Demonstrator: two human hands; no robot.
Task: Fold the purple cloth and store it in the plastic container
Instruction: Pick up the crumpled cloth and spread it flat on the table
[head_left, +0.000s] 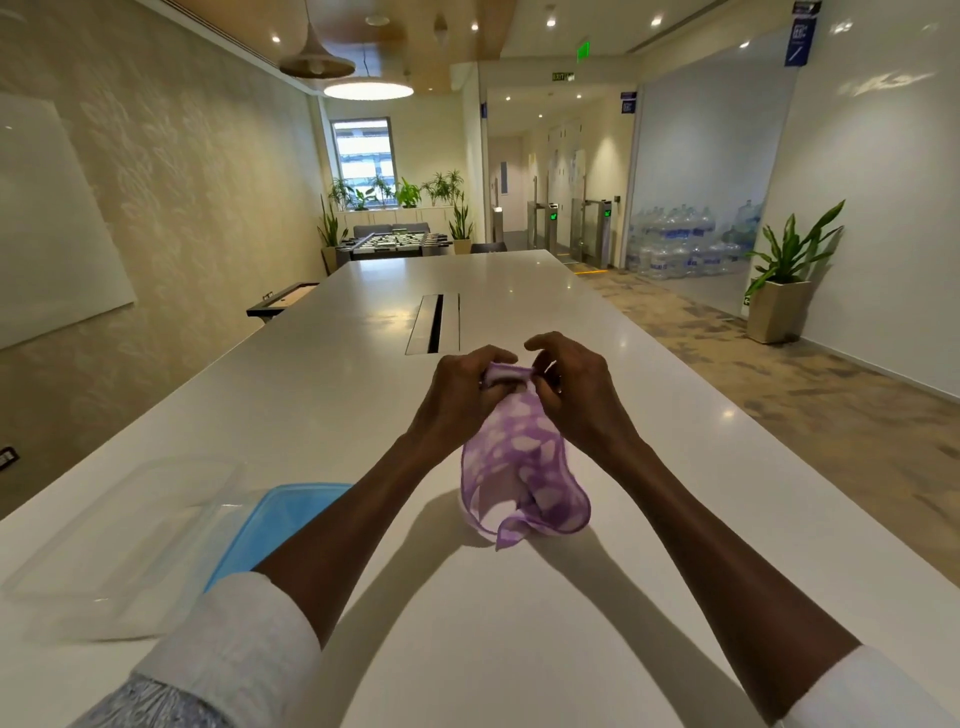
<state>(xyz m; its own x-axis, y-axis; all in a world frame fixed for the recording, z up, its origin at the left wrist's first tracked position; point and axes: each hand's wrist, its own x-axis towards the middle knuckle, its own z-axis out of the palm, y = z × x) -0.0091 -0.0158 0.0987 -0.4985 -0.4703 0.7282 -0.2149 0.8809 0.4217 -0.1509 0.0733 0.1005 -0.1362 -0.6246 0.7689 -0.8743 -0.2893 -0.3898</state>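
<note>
1. Gripping the top edge of the purple cloth (524, 457), the left hand (460, 395) has its fingers curled closed around the bunched fabric.
2. Right hand (576, 389) pinches the same edge just beside the left, its index finger raised.
3. Cloth hangs from both hands, its lower corner touching the white table (467, 623).
4. Left of the cloth lies a blue lid (280, 519); beyond that lid sits the clear plastic container (124, 545), open.
</note>
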